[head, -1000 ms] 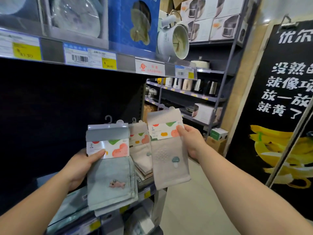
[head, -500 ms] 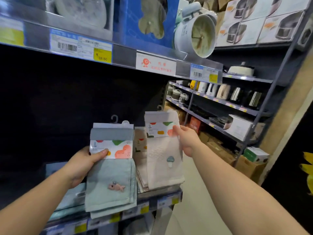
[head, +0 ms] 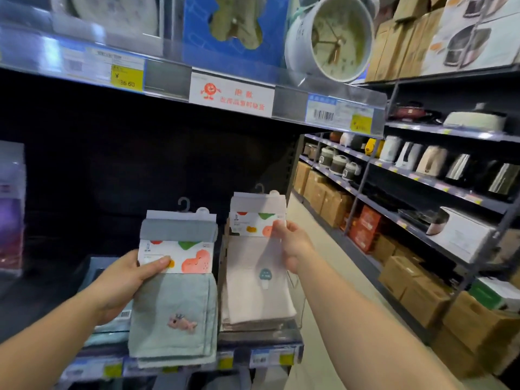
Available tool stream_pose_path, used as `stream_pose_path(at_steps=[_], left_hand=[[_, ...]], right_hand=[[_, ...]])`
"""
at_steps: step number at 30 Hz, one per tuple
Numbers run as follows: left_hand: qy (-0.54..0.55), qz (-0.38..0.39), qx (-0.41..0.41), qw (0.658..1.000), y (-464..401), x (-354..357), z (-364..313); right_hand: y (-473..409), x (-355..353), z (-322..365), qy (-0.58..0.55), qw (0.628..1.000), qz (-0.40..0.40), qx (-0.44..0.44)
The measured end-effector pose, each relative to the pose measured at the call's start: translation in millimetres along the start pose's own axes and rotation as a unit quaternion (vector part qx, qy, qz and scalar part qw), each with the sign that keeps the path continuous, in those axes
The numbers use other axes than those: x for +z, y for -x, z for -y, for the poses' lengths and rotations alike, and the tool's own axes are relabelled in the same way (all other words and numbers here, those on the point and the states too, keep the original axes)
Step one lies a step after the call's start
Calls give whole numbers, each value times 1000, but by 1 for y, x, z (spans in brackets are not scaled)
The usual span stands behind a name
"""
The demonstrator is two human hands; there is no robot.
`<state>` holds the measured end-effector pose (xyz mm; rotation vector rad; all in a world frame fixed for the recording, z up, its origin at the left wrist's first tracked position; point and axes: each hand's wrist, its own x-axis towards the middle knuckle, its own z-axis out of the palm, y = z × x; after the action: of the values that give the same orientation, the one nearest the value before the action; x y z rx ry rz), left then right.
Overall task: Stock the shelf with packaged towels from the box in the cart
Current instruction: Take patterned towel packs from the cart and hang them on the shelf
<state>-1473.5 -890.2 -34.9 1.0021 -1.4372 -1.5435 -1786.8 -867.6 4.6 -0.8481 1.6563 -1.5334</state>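
Shelf point(head: 261, 337) nearer; right hand point(head: 292, 244) lowers beige towel point(head: 257, 280) onto stack.

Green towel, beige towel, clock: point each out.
Green towel point(head: 174, 313): head view, cloth above the embroidered fish.
Beige towel point(head: 253, 294): head view, cloth below the mushroom.
Clock point(head: 334, 38): head view, dial face.

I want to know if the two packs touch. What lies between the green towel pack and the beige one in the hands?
In the head view, a narrow dark gap separates the green towel pack from the beige towel pack; only the shelf's dark interior shows there.
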Motion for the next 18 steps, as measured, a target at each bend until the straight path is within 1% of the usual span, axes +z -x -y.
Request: stream_pose_path(at_steps=[3, 10, 12, 18], left_hand=[[-5, 2, 2, 1000, 5, 8, 2], [0, -12, -2, 1000, 12, 20, 4], [-3, -17, 1, 1000, 14, 22, 5], [-7, -34, -7, 999, 14, 24, 8]], right_hand=[[-5, -2, -11, -15, 1000, 26, -4], [-8, -8, -27, -61, 994, 83, 21], [-11, -8, -31, -38, 996, 79, 21], [-23, -6, -42, 49, 998, 27, -9]])
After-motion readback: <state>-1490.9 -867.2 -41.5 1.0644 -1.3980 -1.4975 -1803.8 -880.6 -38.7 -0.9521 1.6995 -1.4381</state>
